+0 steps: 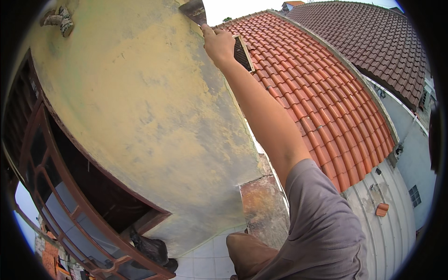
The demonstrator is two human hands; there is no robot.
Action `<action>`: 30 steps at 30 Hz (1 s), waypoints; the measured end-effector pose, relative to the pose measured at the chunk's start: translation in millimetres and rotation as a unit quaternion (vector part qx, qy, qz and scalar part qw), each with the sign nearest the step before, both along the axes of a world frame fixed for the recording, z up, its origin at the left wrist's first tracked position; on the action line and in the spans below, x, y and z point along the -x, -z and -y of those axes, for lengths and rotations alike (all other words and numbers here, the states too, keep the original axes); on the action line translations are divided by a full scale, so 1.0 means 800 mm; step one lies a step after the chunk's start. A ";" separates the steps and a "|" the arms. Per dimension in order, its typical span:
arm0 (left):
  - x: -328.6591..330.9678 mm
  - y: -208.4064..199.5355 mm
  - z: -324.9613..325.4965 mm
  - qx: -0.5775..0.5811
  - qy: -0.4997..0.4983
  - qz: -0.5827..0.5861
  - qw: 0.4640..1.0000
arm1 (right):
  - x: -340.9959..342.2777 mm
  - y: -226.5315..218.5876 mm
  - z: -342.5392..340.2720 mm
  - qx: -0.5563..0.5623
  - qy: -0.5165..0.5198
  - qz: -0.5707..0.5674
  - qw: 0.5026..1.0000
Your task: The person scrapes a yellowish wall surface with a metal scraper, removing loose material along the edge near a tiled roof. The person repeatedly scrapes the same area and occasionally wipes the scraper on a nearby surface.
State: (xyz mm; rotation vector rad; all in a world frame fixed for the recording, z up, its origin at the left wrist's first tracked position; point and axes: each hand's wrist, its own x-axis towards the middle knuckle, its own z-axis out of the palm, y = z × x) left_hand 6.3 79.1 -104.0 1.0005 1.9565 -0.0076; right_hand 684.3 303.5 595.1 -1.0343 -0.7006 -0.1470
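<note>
biggest first: yellow wall [130, 93], filling the middle out to 10 o'clock, looks part done. yellow coat reads fairly continuous toward 10 o'clock; grey patches break it up from 12 o'clock, past centre, down to 6, roughest along the right-hand edge. can't tell if the grey is bare render or something smeared on. no area shows a clean, even finish, so judging by the surface, most of it looks left, upper left especially. orange tiled roof [298, 84] sits at 2 o'clock, dark tiled roof [359, 42] beyond it, same bearing. brown-framed window [77, 212] open at 8 o'clock, its frame bordering the wall. stained ledge [263, 210] at 5 o'clock, under the wall's lower right corner. dark bag [151, 249] at 7, by the window's foot. the person's right hand [219, 45] is up at 12 o'clock, arm at full stretch, fingers [206, 31] curled closed round the grip, no gap visible. held item is the scraper [195, 11], flat dark blade just left of 12, at the wall's top right edge; can't confirm blade contact. left hand out of frame, its grip can't be told.
</note>
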 end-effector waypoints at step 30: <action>-0.061 -0.010 0.086 -0.087 0.018 0.159 0.983 | 0.181 0.820 0.423 0.586 0.020 -0.041 0.809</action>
